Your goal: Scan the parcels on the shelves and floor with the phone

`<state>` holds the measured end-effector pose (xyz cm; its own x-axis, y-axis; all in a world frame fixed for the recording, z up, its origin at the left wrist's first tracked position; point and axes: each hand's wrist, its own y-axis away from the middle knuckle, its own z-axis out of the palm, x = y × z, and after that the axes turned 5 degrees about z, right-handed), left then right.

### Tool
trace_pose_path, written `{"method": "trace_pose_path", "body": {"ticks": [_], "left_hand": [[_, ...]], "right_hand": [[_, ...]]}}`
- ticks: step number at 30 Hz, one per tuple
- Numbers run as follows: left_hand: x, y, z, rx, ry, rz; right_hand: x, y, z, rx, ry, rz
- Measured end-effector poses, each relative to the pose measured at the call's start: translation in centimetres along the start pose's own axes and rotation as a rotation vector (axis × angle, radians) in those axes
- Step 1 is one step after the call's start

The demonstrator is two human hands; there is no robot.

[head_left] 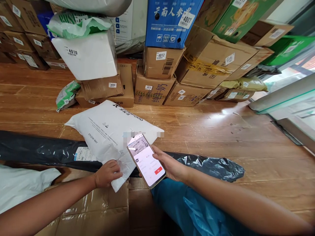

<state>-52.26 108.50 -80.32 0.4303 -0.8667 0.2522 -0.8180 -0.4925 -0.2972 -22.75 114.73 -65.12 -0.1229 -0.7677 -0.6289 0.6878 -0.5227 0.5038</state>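
My left hand [107,173] grips the near corner of a white plastic mailer parcel [108,131], fingers curled on the bag. The parcel lies flat across a long black-wrapped package [41,150] on the wooden floor. My right hand [169,165] holds a smartphone [146,160] above the parcel's near edge, screen up. The screen shows a shipping label and a red button.
Cardboard boxes [155,88] with numbered stickers are stacked along the back, with a white foam box [86,55] and a blue carton [169,23]. A flattened cardboard box [98,209] and blue bag [194,209] lie near me. A glass door frame [285,98] stands at right.
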Motion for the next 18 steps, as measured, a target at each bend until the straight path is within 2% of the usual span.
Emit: {"method": "trace_pose_path", "body": {"ticks": [11,18], "left_hand": [[-0.03,-0.08,-0.01,0.048,0.006,0.023],[-0.12,-0.3,-0.27,0.011,0.017,0.025]], "right_hand": [[-0.26,0.07,0.05,-0.003,-0.057,0.001],[-0.61,0.5,-0.06,0.019,-0.017,0.026]]}}
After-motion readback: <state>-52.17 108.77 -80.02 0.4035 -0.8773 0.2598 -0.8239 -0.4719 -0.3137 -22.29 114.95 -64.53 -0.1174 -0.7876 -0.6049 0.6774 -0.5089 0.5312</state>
